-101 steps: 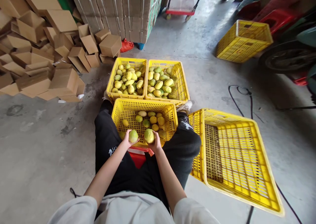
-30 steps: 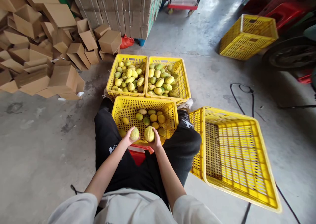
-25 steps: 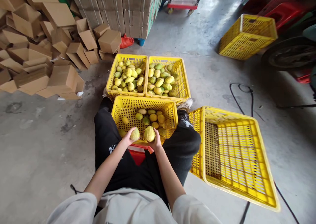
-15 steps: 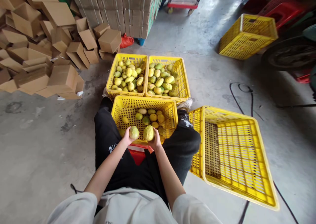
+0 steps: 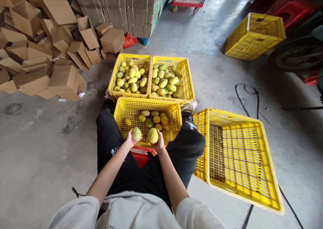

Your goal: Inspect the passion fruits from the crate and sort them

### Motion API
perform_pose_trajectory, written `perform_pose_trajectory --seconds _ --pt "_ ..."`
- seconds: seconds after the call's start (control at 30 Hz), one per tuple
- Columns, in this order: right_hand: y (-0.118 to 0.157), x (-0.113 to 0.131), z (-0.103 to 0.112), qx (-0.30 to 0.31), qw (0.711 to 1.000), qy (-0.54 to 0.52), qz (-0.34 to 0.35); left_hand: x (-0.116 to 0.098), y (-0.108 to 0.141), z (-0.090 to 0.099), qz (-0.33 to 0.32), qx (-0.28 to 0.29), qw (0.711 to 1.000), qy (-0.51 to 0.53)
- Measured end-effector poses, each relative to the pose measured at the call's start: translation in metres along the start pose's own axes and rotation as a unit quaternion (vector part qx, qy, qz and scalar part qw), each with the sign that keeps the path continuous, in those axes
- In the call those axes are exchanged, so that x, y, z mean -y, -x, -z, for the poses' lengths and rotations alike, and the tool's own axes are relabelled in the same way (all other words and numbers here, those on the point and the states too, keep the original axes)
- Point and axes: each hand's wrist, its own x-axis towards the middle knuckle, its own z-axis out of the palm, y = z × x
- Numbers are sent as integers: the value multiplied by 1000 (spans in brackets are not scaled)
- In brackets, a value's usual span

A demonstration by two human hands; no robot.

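Note:
My left hand (image 5: pixel 130 140) cups a roundish yellow-green fruit (image 5: pixel 136 134), palm partly under it. In my right hand (image 5: pixel 159 144) is another yellow-green fruit (image 5: pixel 152 136), faintly ribbed and mottled. Both fruits are held apart, above the near side of a yellow slatted crate (image 5: pixel 119 112) between my knees. Several green and yellow fruits (image 5: pixel 156 120) lie inside that crate, mostly toward its right half. Beyond it, two yellow crates stand side by side; the left crate (image 5: pixel 111 87) and the right crate (image 5: pixel 189 84) each hold many similar, longer fruits.
A large yellow crate (image 5: pixel 248 158) lies tipped beside my right leg. Another yellow crate (image 5: pixel 254 37) stands farther right near a vehicle wheel (image 5: pixel 297 54). Cardboard boxes (image 5: pixel 63 77) are heaped at left, beside stacked cartons (image 5: pixel 121 10). A black cable (image 5: pixel 257 101) runs across the floor.
The fruit in my right hand has turned, showing a smoother side, and sits slightly lower. The fruit in my left hand has shifted slightly upward. Both remain held.

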Motion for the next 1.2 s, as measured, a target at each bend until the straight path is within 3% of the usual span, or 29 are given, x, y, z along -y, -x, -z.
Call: perform_pose_trajectory --seconds 0.43,0.6,0.87,1.2 --pt "0 0 4 7 997 73 -33 4 0 0 -15 11 1000 -20" --pt "1 1 3 -16 999 42 -15 2 -6 4 -20 -11 1000 -3" --pt "5 -1 -3 -12 999 34 -7 2 -5 3 -5 33 999 3" --pt "1 -2 0 -12 999 52 9 1 7 -1 7 22 999 -27"
